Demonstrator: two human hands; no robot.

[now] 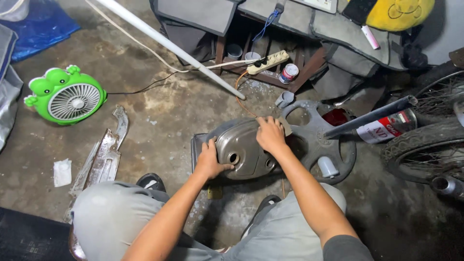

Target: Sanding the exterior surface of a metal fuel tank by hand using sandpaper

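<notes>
Your left hand (210, 162) lies flat, fingers spread, on the near-left side of the tank (244, 147), bracing it rather than closing round anything. Your right hand (270, 135) presses a small tan pad (285, 126), sandpaper by the look of it, against the tank's far upper edge, fingers bent down over it.

The tank sits on the concrete floor (169, 106) at about 12 o'clock from your knees, resting on a dark tray (197, 145), with a grey wheel cover (333, 145) touching it at 3 o'clock.

It looks like bare sheet steel: stiff, fairly light if empty, smooth and rounded, so likely to slide or rock under a push. I would judge the best hold to be a flat palm on the broad side, as you have now, or a grip by the rim seam. The filler hole (233, 158) beside your left thumb may have a sharp lip.

At 10 o'clock stands a green fan (65, 96), well apart. A rusty metal strip (104, 154) lies at 9 o'clock. A white tube (169, 46) slants across the floor at 12 o'clock, with a power strip (268, 62) beyond it. Tyres (425, 145) and a spray can (389, 126) sit at 3 o'clock.
</notes>
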